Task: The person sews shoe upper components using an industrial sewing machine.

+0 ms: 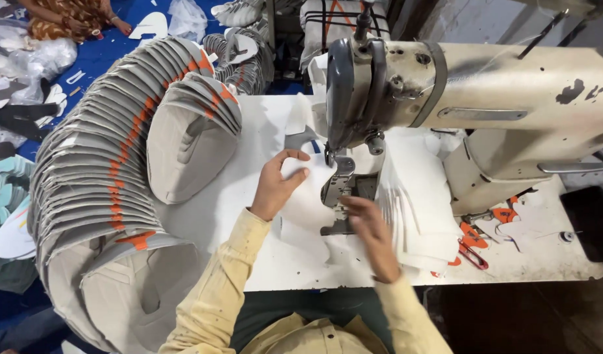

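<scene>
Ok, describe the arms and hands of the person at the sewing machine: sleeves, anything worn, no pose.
Both arms wear long pale yellow sleeves, loose and creased, with small dark flecks on the left sleeve. The right sleeve ends at the wrist, as does the left. The left hand and right hand are bare: no gloves, and no rings or watch that I can make out. The right hand is motion-blurred.

white table [262,262] | sewing machine [485,111] | stacked grey-orange pieces [105,164] | white cut pieces [419,216] | red snips [473,254]

The person wears a pale yellow, faintly speckled long-sleeved collared shirt, both hands bare.
</scene>
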